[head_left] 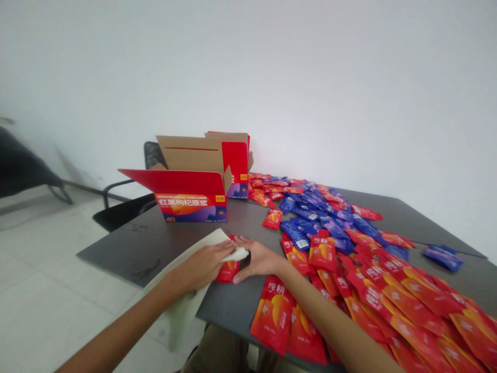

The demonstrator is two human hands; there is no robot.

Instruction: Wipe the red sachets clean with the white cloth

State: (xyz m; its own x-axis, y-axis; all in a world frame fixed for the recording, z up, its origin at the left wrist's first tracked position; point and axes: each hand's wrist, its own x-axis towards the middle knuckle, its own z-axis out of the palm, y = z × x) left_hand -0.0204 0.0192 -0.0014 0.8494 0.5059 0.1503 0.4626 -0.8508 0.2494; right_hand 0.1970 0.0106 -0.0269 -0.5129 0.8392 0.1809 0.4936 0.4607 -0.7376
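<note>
The left hand (204,264), fingers pressed together, bears a cream cloth (180,305) onto a red sachet (228,272); the right hand (259,259), fingers spread, seems to brace it. The sachet lies on the surface (132,254).

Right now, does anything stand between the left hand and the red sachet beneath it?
Yes: a cream cloth lies under the left hand, covering the upper part of the red sachet.
</note>
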